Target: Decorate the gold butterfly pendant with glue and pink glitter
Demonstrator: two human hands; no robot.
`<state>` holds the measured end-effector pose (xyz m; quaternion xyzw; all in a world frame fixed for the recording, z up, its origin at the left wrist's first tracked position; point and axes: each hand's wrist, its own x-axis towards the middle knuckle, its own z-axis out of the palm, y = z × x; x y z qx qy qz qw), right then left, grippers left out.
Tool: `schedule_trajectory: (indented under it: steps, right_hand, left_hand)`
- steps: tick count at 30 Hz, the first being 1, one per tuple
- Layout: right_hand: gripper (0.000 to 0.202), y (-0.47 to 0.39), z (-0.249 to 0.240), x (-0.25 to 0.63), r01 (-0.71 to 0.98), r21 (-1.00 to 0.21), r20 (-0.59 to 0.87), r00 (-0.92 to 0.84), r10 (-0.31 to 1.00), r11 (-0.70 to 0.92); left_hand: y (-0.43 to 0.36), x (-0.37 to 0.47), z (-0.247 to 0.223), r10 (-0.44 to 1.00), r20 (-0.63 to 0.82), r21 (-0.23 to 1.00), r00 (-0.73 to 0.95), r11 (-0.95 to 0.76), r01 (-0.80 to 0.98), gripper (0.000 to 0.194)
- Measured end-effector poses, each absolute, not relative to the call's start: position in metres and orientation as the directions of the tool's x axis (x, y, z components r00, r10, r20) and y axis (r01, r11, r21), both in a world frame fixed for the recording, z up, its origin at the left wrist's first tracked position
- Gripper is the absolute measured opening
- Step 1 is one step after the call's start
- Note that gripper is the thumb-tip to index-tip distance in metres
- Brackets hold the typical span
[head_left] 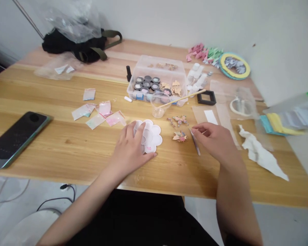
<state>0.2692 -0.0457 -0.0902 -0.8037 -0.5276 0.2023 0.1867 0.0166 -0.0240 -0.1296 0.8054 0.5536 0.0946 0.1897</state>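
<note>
My left hand [129, 145] lies over the left side of a white flower-shaped paint palette [157, 140], fingers across its wells and thumb along its near edge. A little pink material shows in one near well. My right hand [212, 138] pinches a slim pair of tweezers [195, 145] near its far end, the rest slanting down towards me over the table. Between the hands lie a gold butterfly ornament [180, 120] with coloured stones and, nearer me, a second winged ornament [180, 136]. A smaller jewelled piece [171, 122] sits left of the butterfly.
Behind stands an open clear plastic box [132, 92] with small pots and gold pieces. A wooden stick [187, 97] rests across a clear cup [157, 111]. Powder sachets [114, 118] and a phone [17, 136] lie left; a black frame [206, 97] and crumpled tissue [261, 153] lie right.
</note>
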Motion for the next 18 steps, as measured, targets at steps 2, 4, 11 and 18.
schedule_trajectory:
  steps: [2, 4, 11, 18]
  right_hand:
    - [0.025, -0.047, -0.094, 0.262, 0.762, -0.563, -0.105, 0.317, 0.942, -0.320]
    - [0.029, -0.048, -0.099, 0.255, 0.730, -0.642, -0.092, 0.230, 0.969, -0.234]
    - [0.053, -0.052, -0.112, 0.240, 0.351, -0.899, -0.308, -0.087, 0.947, -0.260]
    - [0.036, -0.051, -0.115, 0.231, 0.067, -0.909, -0.417, -0.089, 0.904, -0.413]
  left_hand:
    - [-0.025, 0.015, -0.130, 0.911, -0.014, 0.425, 0.412, -0.368, 0.827, 0.093]
    - [-0.028, 0.012, -0.129, 0.877, 0.026, 0.458, 0.480, -0.437, 0.774, 0.091]
    - [-0.043, 0.002, -0.111, 0.654, 0.080, 0.549, 0.752, -0.659, 0.514, 0.104]
    - [-0.047, -0.024, -0.086, 0.654, 0.288, 0.424, 0.700, -0.742, 0.519, 0.091]
